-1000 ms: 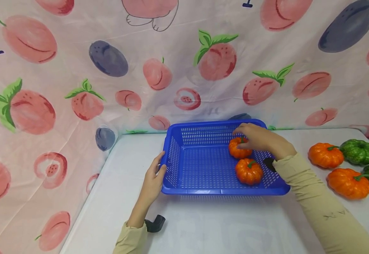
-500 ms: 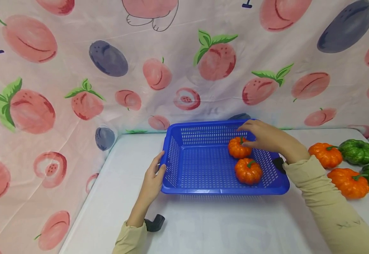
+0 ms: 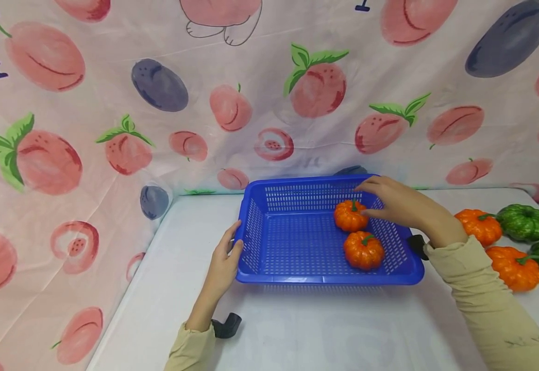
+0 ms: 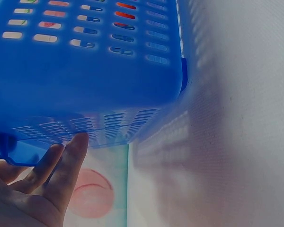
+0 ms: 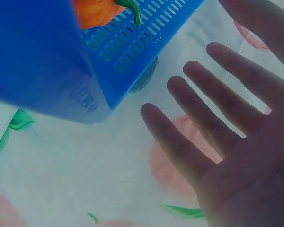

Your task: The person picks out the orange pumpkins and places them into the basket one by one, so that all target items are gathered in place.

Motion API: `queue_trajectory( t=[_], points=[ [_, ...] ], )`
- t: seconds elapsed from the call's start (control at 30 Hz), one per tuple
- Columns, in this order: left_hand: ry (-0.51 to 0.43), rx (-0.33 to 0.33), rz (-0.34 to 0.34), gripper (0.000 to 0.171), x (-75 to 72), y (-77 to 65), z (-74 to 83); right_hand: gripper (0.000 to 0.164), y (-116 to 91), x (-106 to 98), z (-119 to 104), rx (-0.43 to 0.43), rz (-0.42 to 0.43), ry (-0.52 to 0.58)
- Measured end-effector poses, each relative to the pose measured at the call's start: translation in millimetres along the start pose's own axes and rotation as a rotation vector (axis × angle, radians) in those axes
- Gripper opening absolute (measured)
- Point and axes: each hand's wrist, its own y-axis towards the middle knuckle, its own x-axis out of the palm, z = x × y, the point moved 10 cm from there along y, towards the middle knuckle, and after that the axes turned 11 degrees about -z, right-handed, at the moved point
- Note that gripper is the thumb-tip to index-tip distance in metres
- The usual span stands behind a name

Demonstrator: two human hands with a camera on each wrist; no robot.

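Observation:
A blue plastic basket [image 3: 297, 280] with slotted walls stands on the white table. Inside, toward its right end, lie two small orange pumpkins [image 3: 364, 251] with green stems, one behind the other. My left hand [image 3: 223, 266] rests against the basket's left end; in the left wrist view its fairly straight fingers [image 4: 68, 165] touch the outer wall. Over the back right corner hovers my right hand [image 3: 394, 202], close to the rear pumpkin [image 3: 349, 218]. The right wrist view shows its fingers [image 5: 170, 135] spread, with nothing held, beside the basket's outer wall.
Right of the basket, two more orange pumpkins [image 3: 515, 269] lie near two green pumpkins [image 3: 523, 222], partly behind the right forearm. A fruit-printed cloth [image 3: 269, 93] hangs behind and along the left of the table. Each wrist carries a black mount [image 3: 226, 326].
My right hand has drawn away from the rear pumpkin, moving right toward the basket's rim. Both pumpkins stay inside the basket. The left hand has kept its place.

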Motion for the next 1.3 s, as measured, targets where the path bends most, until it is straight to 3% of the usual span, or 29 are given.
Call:
queue_trajectory(
  t=[1.3],
  points=[
    [-0.018,-0.018,0.002,0.047,-0.2,0.5,-3.4,0.057,-42.4,6.1,22.2,0.086,0.05,-0.019]
  ],
)
